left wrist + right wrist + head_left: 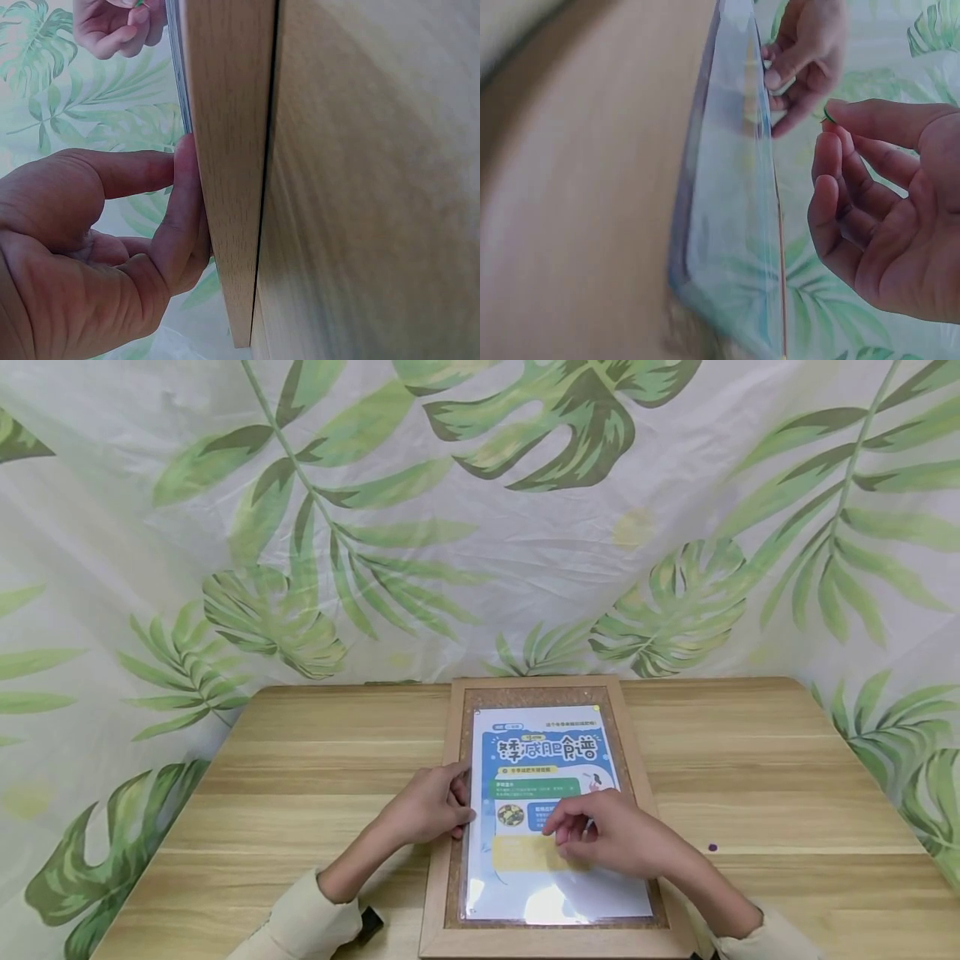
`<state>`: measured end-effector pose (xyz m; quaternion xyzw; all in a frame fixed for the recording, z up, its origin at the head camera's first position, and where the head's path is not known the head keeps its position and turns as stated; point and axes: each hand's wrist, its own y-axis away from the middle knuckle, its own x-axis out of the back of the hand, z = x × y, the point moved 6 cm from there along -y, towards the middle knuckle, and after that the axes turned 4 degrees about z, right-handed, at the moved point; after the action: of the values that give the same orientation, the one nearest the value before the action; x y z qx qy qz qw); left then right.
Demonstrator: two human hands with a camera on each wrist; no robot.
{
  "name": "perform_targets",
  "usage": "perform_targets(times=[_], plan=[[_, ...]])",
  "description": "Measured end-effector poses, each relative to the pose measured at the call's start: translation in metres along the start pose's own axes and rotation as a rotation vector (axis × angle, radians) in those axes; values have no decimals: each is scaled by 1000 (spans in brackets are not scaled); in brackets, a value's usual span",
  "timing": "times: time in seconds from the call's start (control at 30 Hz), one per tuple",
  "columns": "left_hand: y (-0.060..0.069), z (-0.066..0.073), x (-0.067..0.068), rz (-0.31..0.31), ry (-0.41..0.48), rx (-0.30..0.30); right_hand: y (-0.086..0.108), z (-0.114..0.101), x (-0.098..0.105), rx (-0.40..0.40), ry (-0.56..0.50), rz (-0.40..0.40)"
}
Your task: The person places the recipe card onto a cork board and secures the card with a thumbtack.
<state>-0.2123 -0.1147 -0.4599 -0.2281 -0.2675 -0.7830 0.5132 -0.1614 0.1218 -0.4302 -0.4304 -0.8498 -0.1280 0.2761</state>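
A printed sheet in a clear cover (pixel 555 893) lies on a wood-framed cork board (pixel 440 893). My left hand (pixel 429 804) touches the sheet's left edge with its fingertips, above the wooden side rail (pixel 232 150). Its fingers (pixel 180 225) are slightly bent. Over the lower middle of the sheet hovers my right hand (pixel 618 837), pinching a small green tack (pixel 829 115) between thumb and finger. At the sheet's top right corner is a yellow tack (pixel 597 707); a small pale tack (pixel 477 712) sits at the top left.
A small purple piece (pixel 712 847) lies on the wooden table (pixel 780 777), right of the board. Behind the table hangs a leaf-patterned cloth (pixel 540 568). A dark object (pixel 369 925) shows beside the left sleeve.
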Motion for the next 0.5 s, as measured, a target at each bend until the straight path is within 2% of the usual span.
perform_targets(times=[0.3,0.5], plan=[[1,0,0,3,10,2,-8,-9,-23,44,-74,-11],[0,0,-1,4,12,-1,-15,-14,-38,17,-86,-37]])
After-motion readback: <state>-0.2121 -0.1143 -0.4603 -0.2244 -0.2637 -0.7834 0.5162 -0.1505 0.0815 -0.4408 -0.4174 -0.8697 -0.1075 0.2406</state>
